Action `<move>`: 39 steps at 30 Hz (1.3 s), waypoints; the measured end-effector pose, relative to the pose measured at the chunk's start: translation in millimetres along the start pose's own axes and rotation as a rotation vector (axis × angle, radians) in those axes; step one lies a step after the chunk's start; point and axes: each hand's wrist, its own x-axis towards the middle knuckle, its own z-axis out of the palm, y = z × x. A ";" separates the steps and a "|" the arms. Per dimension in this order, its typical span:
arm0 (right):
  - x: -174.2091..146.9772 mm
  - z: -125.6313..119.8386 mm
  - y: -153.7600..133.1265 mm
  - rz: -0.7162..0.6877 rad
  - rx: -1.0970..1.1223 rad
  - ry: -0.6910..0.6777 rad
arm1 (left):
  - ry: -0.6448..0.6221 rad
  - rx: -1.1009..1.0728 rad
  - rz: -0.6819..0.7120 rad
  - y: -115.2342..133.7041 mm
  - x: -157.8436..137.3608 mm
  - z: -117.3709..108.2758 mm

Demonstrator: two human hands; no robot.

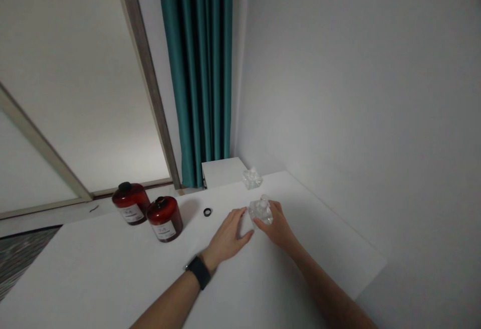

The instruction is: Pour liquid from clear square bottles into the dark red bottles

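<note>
My right hand (277, 225) grips a clear, square glass bottle (260, 210) from its right side, thumb in front and fingers behind. A rounded clear top shows above the bottle. Just left of it, my left hand (229, 233) is open, fingers stretched toward the bottle with the thumb apart; whether it touches the glass I cannot tell. A second clear, faceted glass piece (252, 178) stands farther back on the white table (233, 294). A small black ring (207, 212) lies left of my left hand.
Two dark red bottles with white labels stand at the left, one red bottle (164, 218) nearer and uncapped, the other red bottle (131, 202) with a black cap. Behind the table are a white box-shaped surface (223, 172), a green curtain (205, 68) and a wall (338, 93) along the right.
</note>
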 end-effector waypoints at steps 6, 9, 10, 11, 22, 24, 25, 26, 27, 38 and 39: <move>23.4 -11.7 26.3 0.016 0.023 -0.010 | 0.001 0.033 0.003 -1.7 -0.7 0.1; 35.0 -12.9 36.8 0.022 0.047 -0.038 | -0.002 0.037 0.006 0.1 -0.7 -1.6; 38.8 -12.7 39.8 0.024 0.055 -0.047 | -0.003 0.036 0.008 1.0 -0.8 -2.2; 42.7 -12.2 42.5 0.028 0.063 -0.055 | -0.006 0.035 0.010 1.7 -0.9 -2.7; 80.6 2.4 53.4 0.050 0.131 -0.075 | -0.032 0.044 -0.001 0.2 -2.5 -3.2; 82.9 4.3 54.1 0.050 0.149 -0.073 | -0.032 0.037 -0.004 1.2 -2.6 -3.8; 83.7 5.1 54.6 0.050 0.159 -0.070 | -0.031 0.032 -0.005 1.7 -2.6 -4.0; 84.3 5.9 55.2 0.051 0.167 -0.066 | -0.029 0.027 -0.006 2.2 -2.5 -4.0; 85.0 6.6 56.0 0.054 0.175 -0.061 | -0.027 0.020 -0.009 2.6 -2.3 -3.9; 87.0 10.8 58.8 0.093 0.221 -0.025 | 0.129 -0.033 -0.118 9.8 5.3 -12.2; 86.5 10.8 58.2 0.097 0.222 -0.020 | 0.152 -0.022 -0.131 11.4 7.8 -13.8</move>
